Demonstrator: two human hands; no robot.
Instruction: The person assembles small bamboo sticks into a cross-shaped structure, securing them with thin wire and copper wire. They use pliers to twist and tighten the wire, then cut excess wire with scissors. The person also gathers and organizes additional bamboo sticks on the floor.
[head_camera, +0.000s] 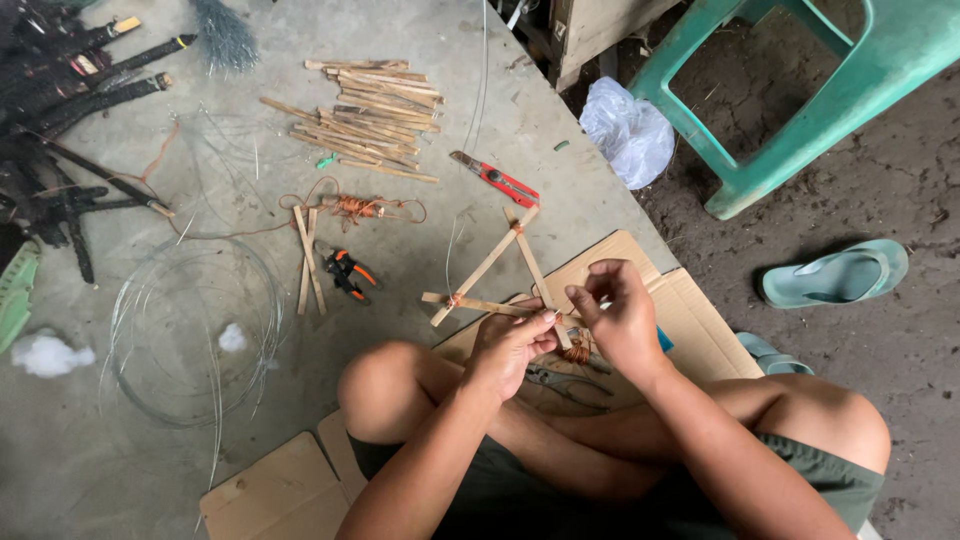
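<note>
At the bottom of the frame a person sits cross-legged on flattened brown cardboard sheets (690, 320), knees bare. The left hand (512, 345) curls around the lower right corner of a triangular frame of thin bamboo sticks (490, 268), fingers closed on the joint. The right hand (615, 310) pinches at the same corner from above, thumb and forefinger pressed together; whether a wire runs between them cannot be told. A small coil of copper-coloured wire (577, 352) sits just below the hands, with grey metal pliers (560, 380) beside it on the cardboard.

The triangular frame lies flat centre-frame, its apex pointing toward the top right, its base stick running roughly left to right.

Farther up the concrete floor (250, 470) lie orange-handled cutters (347, 272), two loose sticks (308, 260), a second bundle of copper wire (357, 207), a red utility knife (495, 180) and a heap of split bamboo sticks (368, 115). A loop of thin steel wire (190, 330) rests at the left. At upper right stand a green plastic stool (790, 120) and a crumpled white plastic bag (628, 130).
</note>
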